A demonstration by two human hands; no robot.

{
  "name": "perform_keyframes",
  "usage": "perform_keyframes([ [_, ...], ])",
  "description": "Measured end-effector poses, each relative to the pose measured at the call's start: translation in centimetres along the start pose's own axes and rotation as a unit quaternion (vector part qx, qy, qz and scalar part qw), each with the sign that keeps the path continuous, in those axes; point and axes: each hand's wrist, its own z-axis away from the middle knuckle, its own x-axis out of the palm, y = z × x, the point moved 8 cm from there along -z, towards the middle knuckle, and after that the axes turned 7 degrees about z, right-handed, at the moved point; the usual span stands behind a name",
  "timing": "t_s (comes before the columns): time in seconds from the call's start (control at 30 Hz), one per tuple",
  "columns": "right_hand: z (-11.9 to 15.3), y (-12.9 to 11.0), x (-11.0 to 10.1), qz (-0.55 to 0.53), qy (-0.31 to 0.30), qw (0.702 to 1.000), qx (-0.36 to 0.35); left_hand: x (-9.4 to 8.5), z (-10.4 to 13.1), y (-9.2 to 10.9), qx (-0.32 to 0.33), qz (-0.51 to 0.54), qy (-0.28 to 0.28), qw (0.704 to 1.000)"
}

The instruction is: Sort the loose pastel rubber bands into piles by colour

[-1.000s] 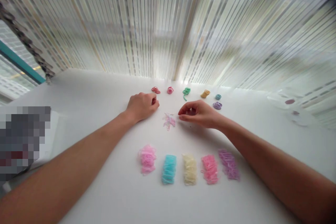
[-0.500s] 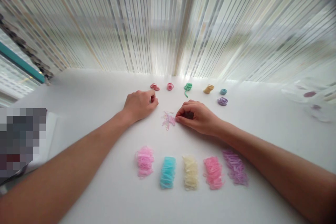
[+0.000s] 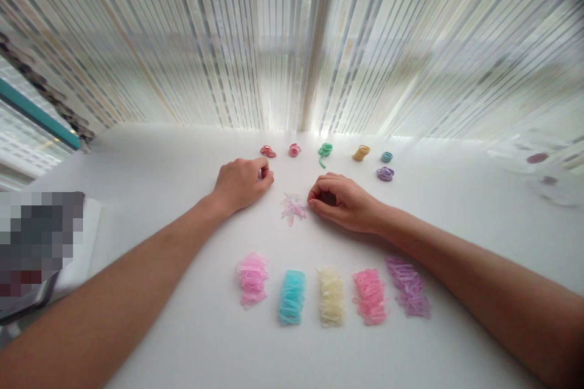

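My left hand rests on the white table with its fingers curled in and the thumb against the index finger; anything between them is too small to make out. My right hand lies opposite, thumb and fingertips pinched together at the right edge of a small loose heap of pale pink and whitish thin bands. Whether a band is in that pinch does not show. Closer to me lie a row of band piles: light pink, turquoise, cream, coral pink and purple.
Along the back lie small coiled bundles: red, pink, green, yellow, blue and purple. Clear plastic items lie far right. A string curtain hangs behind; a blurred-out object stands left.
My right fingertips have drawn back slightly to the right from the pale heap, and the bands there lie a little differently. My left hand has stayed in place.
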Motion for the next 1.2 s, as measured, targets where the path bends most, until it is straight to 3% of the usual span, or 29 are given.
perform_keyframes([
  [0.33, -0.1, 0.2, -0.2, -0.042, -0.014, 0.999, 0.018, -0.1, 0.0, 0.0, -0.010, -0.002, -0.006, 1.000],
  [1.2, 0.3, 1.1, -0.8, 0.077, 0.036, 0.996, 0.023, -0.1, 0.0, 0.0, -0.008, 0.012, -0.001, 1.000],
])
